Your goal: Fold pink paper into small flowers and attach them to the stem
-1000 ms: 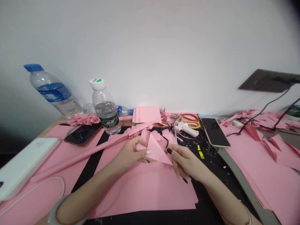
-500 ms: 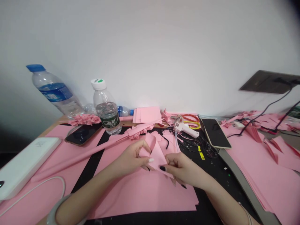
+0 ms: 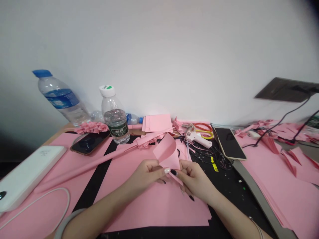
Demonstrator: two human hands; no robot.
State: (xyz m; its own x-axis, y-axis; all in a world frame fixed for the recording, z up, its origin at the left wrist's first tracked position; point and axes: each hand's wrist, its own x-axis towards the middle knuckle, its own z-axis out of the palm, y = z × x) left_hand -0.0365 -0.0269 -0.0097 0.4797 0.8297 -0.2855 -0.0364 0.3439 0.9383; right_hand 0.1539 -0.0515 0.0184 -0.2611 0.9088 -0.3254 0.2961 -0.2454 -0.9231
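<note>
Both my hands meet at the middle of the desk on a small piece of pink paper (image 3: 168, 153) that curls upward into a cone-like shape. My left hand (image 3: 147, 174) pinches its lower left edge between thumb and fingers. My right hand (image 3: 193, 181) pinches the lower right edge, its thumb touching my left thumb. Under my hands lies a large flat pink sheet (image 3: 154, 202) on the black desk surface.
A white glue gun (image 3: 199, 137), scissors (image 3: 203, 127) and a phone (image 3: 229, 142) lie behind to the right. Two water bottles (image 3: 115, 116) (image 3: 62, 98), another phone (image 3: 88, 142), a white power bank (image 3: 27, 172) with a cable and a long rolled pink stick (image 3: 82, 167) are left. Cables and pink scraps (image 3: 286, 146) lie on the right.
The pink piece went from a flat triangle to a rolled, curled shape standing up. My hands moved together until the thumbs touch, and shifted slightly right and toward me.
</note>
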